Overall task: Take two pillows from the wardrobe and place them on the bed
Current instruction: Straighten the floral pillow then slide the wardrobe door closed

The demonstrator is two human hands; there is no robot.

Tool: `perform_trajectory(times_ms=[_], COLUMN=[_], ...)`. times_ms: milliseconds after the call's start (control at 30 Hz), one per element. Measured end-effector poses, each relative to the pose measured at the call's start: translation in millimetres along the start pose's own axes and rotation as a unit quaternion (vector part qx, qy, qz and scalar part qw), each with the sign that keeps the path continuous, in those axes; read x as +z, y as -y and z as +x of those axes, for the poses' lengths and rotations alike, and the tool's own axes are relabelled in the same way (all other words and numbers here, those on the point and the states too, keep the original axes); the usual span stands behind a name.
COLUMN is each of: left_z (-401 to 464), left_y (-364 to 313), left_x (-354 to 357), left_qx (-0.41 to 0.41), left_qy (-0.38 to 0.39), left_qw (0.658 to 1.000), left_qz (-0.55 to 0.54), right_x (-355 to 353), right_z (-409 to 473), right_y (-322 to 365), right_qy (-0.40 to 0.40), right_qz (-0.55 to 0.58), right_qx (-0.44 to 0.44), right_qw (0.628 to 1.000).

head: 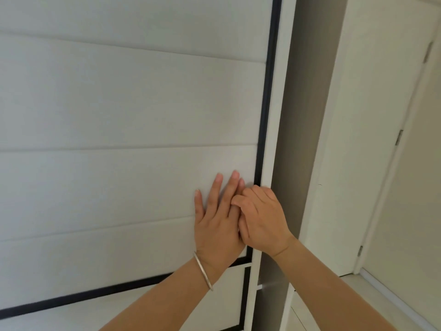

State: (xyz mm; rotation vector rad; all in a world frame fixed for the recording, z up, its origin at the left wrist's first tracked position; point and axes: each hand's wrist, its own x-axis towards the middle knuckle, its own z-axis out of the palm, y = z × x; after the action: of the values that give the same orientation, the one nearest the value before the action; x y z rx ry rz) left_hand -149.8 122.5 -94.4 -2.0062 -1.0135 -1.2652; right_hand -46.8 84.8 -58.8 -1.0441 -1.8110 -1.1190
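Observation:
A white sliding wardrobe door [124,111] with padded horizontal panels and a black frame fills the left of the head view. My left hand [218,218], a silver bangle on its wrist, lies flat on the door panel with fingers spread, close to the door's right edge. My right hand [262,218] partly overlaps it, and its fingers curl around that edge of the door. To the right of the edge a narrow dark gap [300,130] shows the wardrobe's inside. No pillows or bed are in view.
A white wall section [358,139] stands right of the wardrobe. Further right is a white hinged room door [420,175] with metal hinges. A strip of pale floor [358,297] shows at the lower right.

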Motion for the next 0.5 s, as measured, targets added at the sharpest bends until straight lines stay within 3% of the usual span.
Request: perform_trajectory(times_ms=[500], left_z=[14.4], left_y=[-48.9], left_x=[17.2], left_qx=[0.022], left_qy=[0.014], left_qw=[1.000], left_qz=[0.004], right_x=[-8.0], right_z=[-32.7], right_y=[-40.7], right_qy=[-0.029], right_qz=[0.000], right_qx=[0.063], right_qw=[0.998])
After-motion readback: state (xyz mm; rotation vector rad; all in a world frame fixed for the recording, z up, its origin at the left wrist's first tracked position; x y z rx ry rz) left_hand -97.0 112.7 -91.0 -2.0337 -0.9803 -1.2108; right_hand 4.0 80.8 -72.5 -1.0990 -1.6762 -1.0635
